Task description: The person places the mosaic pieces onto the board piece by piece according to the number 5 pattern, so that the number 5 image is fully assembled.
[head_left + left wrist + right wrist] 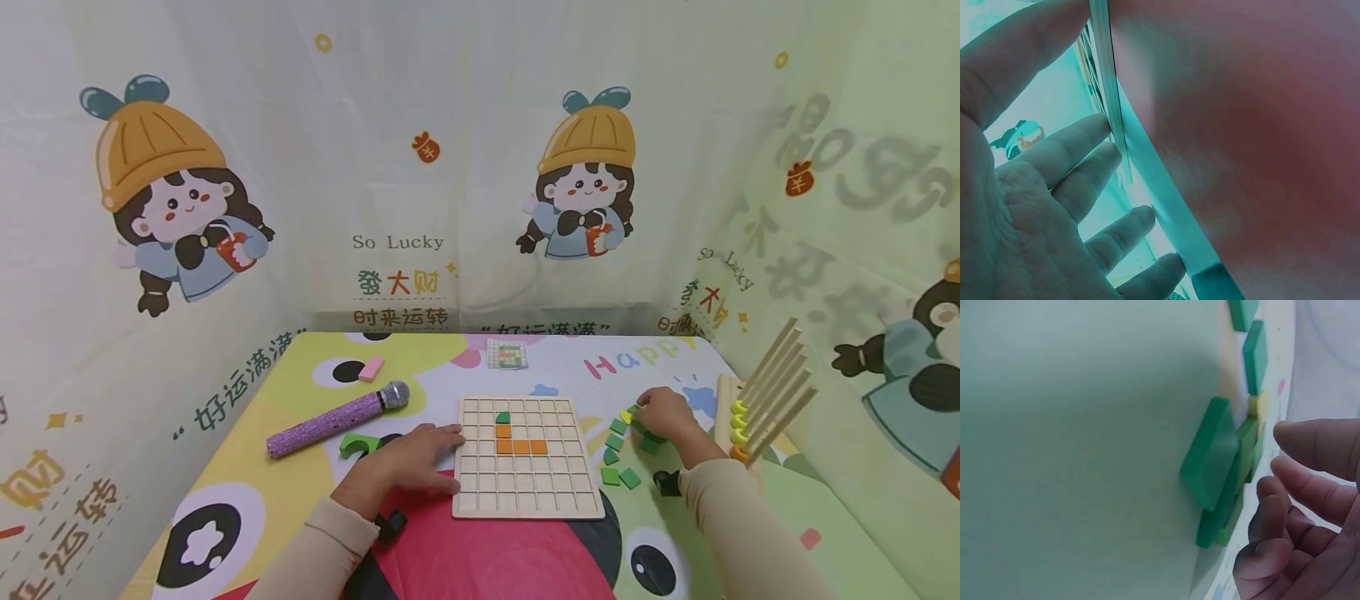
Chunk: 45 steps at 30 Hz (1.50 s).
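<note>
A wooden grid board (480,500) lies on the mat in the head view, holding several orange tiles (520,446) and one green tile (502,417). My left hand (420,458) lies flat beside it, straight fingers (1094,150) touching the board's left edge (1107,81). My right hand (663,415) sits over loose green tiles (618,454) to the right of the board. In the right wrist view its fingers (1291,506) are loosely curled next to stacked green tiles (1213,453) and a yellow tile (1260,403), with nothing between thumb and fingers.
A purple microphone (337,419), a pink block (371,368) and a green arch piece (356,444) lie left of the board. A small pattern card (507,354) lies behind it. A wooden rod rack with rings (757,408) stands at the right. Printed fabric walls surround the mat.
</note>
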Each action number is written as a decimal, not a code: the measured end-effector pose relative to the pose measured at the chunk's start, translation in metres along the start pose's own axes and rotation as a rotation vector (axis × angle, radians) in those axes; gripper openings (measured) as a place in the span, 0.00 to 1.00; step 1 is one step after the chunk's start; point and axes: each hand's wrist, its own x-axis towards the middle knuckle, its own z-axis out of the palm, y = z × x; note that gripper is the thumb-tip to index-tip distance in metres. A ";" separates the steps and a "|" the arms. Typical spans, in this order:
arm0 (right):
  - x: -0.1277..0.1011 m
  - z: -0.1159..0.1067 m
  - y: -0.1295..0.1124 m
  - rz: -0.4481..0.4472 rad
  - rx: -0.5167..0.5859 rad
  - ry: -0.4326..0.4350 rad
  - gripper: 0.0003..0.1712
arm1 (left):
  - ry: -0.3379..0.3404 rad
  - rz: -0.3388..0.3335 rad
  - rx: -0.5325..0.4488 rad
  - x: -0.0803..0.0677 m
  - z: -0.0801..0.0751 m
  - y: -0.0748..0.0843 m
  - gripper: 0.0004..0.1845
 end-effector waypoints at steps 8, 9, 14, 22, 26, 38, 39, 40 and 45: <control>0.003 -0.001 0.002 0.069 -0.035 -0.031 0.20 | -0.011 -0.013 -0.016 -0.001 -0.003 0.003 0.41; 0.004 -0.001 0.002 0.083 -0.032 -0.031 0.20 | -0.010 -0.013 -0.016 -0.001 -0.003 0.003 0.41; 0.007 0.000 0.000 0.101 -0.027 -0.013 0.17 | -0.007 -0.008 -0.023 -0.001 -0.003 0.003 0.41; 0.009 0.007 0.000 0.016 0.009 0.038 0.09 | -0.004 -0.003 -0.019 -0.001 -0.003 0.002 0.41; 0.008 0.007 -0.005 -0.012 0.045 0.042 0.09 | -0.002 0.000 -0.013 -0.001 -0.002 0.001 0.41; 0.011 0.020 -0.042 -0.072 0.132 0.038 0.10 | -0.006 0.007 -0.021 -0.002 -0.002 0.002 0.40; 0.011 0.022 -0.046 -0.073 0.147 0.034 0.11 | -0.005 0.008 -0.021 -0.002 -0.002 0.002 0.40; 0.011 0.024 -0.050 -0.077 0.165 0.029 0.11 | -0.005 0.007 -0.021 -0.002 -0.002 0.003 0.40; 0.012 0.034 -0.067 -0.090 0.239 0.006 0.09 | -0.003 -0.006 -0.019 -0.002 -0.003 0.003 0.40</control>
